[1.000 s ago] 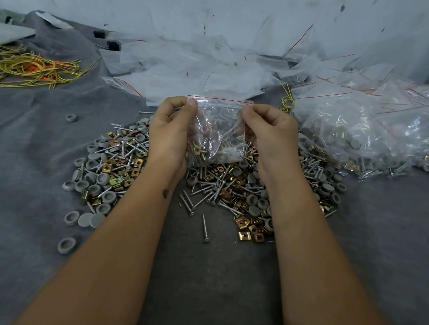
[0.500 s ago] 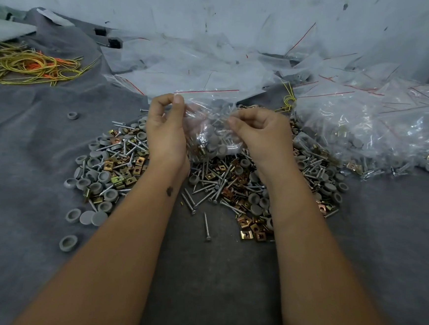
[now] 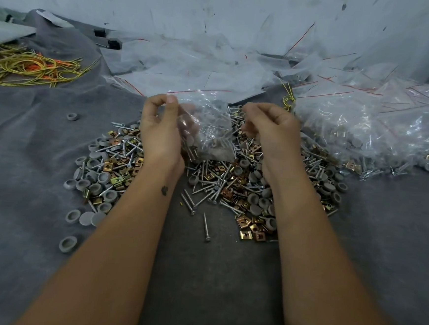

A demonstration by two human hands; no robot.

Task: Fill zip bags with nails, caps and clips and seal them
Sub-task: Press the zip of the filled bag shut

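Observation:
A clear zip bag [image 3: 208, 126] with a red seal line holds nails, caps and clips. It hangs between my hands above the pile. My left hand [image 3: 160, 130] pinches its top left corner between thumb and forefinger. My right hand [image 3: 269, 130] is just right of the bag, fingers curled in, and I see nothing in it. Under both hands lies a heap of silver nails [image 3: 206, 187], grey round caps [image 3: 96, 181] and brass-coloured square clips [image 3: 250, 228] on grey cloth.
Filled bags [image 3: 364, 133] are piled at the right. Empty clear bags [image 3: 190, 65] are spread behind the heap, against a white wall. Yellow and orange cords [image 3: 28, 67] lie at the far left. Loose caps [image 3: 68, 243] are scattered front left.
The bag has dropped from upright to slumped and tilted. My right hand has left its top edge and moved right. My left hand keeps its pinch.

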